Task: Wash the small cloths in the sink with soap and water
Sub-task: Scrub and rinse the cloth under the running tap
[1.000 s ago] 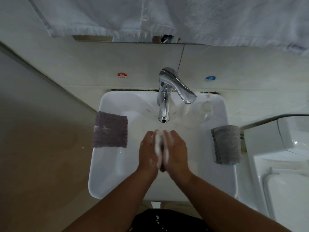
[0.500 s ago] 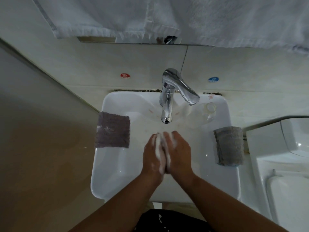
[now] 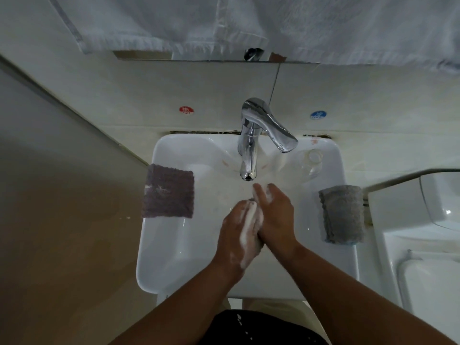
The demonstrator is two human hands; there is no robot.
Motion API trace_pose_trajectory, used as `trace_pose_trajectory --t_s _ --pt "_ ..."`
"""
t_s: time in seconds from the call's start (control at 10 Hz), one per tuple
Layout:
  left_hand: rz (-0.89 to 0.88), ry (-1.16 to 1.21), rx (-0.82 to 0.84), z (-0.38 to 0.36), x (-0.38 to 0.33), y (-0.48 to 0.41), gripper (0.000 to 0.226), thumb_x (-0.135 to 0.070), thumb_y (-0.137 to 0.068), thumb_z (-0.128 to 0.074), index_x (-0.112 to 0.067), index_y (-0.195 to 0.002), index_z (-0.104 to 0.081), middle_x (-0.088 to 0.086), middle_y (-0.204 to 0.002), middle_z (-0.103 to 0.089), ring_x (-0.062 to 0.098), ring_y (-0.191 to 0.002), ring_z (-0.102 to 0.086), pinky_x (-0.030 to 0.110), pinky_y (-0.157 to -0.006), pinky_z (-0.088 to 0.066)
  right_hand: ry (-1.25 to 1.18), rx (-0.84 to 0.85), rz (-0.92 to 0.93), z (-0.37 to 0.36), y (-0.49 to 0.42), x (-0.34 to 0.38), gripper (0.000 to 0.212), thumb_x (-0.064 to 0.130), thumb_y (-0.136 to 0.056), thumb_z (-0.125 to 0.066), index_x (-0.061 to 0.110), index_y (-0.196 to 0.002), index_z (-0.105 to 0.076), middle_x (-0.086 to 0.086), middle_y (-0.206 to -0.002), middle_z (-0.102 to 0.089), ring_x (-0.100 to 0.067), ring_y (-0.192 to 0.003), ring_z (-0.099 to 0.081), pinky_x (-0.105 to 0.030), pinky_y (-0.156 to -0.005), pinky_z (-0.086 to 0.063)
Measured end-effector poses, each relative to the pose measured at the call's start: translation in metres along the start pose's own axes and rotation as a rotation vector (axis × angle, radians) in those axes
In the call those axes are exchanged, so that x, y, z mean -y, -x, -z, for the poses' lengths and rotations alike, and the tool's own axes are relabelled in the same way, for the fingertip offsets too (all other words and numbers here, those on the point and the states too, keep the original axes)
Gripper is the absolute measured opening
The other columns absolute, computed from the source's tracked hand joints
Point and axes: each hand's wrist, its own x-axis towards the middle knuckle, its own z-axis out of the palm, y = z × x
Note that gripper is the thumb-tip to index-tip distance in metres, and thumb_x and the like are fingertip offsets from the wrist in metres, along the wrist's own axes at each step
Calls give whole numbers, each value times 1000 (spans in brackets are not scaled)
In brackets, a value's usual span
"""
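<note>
Palms pressed flat together over the middle of the sink (image 3: pixel 174 247), just in front of the tap (image 3: pixel 249 155) spout: left hand (image 3: pixel 235 237) against right hand (image 3: pixel 276 217), fingers mostly straight, right fingertips reaching nearer the tap than the left. Between them, white lather (image 3: pixel 249 226) squeezed out in a thick streak along the seam, more smeared on the left wrist and the right knuckles. Cannot tell whether anything solid lies inside the foam.

Draped flat over the left rim, purple cloth (image 3: pixel 168 191): square, nubbly weave, scalloped edges, pale flecks near its left side. Folded over the right rim, grey cloth (image 3: pixel 342 214): oblong, soft ribbed pile, wavy hem, thin blue edge at its near end. Both well apart from the hands.

Glossy white ceramic for the sink, a rounded rectangle. Polished chrome for the tap, tubular spout aimed down into the bowl, tapered lever swung toward the back right corner. At that corner, round clear glass (image 3: pixel 310 159), just beside the lever tip. On the tiled wall (image 3: pixel 124 100), round red sticker (image 3: pixel 186 110) left of the tap and round blue sticker (image 3: pixel 318 115) right of it. Across the top, white terry towel (image 3: pixel 249 21) with a ridged hem. Past the right rim, smooth white fixture (image 3: pixel 423 282). At the near edge, between the forearms, dark fabric (image 3: pixel 261 327) flecked with white.
</note>
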Motion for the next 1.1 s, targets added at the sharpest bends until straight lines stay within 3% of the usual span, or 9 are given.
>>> trace_pose_trajectory --t_s 0.1,0.2,0.3,0.4,0.6,0.7,0.8,0.9,1.1 --pt "-20 -136 -128 5 20 -16 31 -48 -99 -49 -21 -102 -63 -5 -93 -67 -1 -74 -67 24 -72 -57 12 85 43 -13 31 3 38 44 -98 -60 17 -72 -50 4 -64 -57 -3 -59 -56 -22 -57 -39" --pt "81 119 -175 12 17 -21 23 -41 -91 -66 -21 -100 -62 3 -99 -64 4 -87 -68 18 -79 -53 47 98 111 -13 39 -1 33 44 -99 -57 21 -76 -51 6 -66 -58 -6 -60 -57 -27 -62 -47" --pt "26 130 -172 3 13 -9 23 -21 -107 -44 -11 -118 -61 -3 -107 -73 2 -101 -69 16 -80 -53 90 65 103 -1 8 -9 38 41 -100 -57 22 -70 -41 4 -60 -50 -7 -54 -47 -29 -60 -40" --pt "133 156 -30 2 29 -16 16 -31 -102 -57 -23 -96 -69 -4 -101 -73 14 -108 -69 34 -96 -55 140 19 100 7 -10 -12 39 40 -101 -55 18 -71 -41 1 -61 -50 -8 -56 -50 -21 -56 -33" --pt "44 -258 -268 34 44 -35 34 -47 -100 -52 -26 -73 -49 -10 -68 -54 10 -65 -53 39 -63 -49 -284 -77 -186 17 -24 -24 25 24 -105 -51 15 -82 -53 9 -73 -54 6 -61 -55 -6 -56 -40" --pt "128 -249 -273 37 49 -31 29 -42 -101 -52 -25 -78 -50 -7 -71 -54 18 -70 -56 36 -63 -47 -776 -29 -435 6 -22 -34 19 15 -106 -49 8 -92 -61 7 -91 -68 -11 -100 -66 -10 -74 -50" --pt "241 57 -196 25 42 -26 17 -40 -101 -54 -28 -90 -57 3 -90 -66 26 -79 -67 37 -56 -52 -743 1 -417 -1 -11 -32 31 22 -105 -52 -6 -106 -64 -9 -106 -69 -24 -112 -67 -32 -87 -52" --pt "258 148 -143 14 33 -24 16 -40 -100 -57 -24 -100 -61 7 -99 -69 24 -78 -69 26 -44 -47 -350 104 -144 4 6 -18 36 32 -104 -54 4 -83 -63 1 -74 -64 -7 -70 -63 -20 -65 -49" --pt "149 178 -219 7 31 -27 24 -54 -82 -57 -31 -81 -58 2 -84 -64 27 -86 -65 60 -88 -52 176 151 191 -13 33 -13 27 44 -102 -48 26 -84 -55 7 -77 -60 -5 -72 -56 -21 -66 -42"
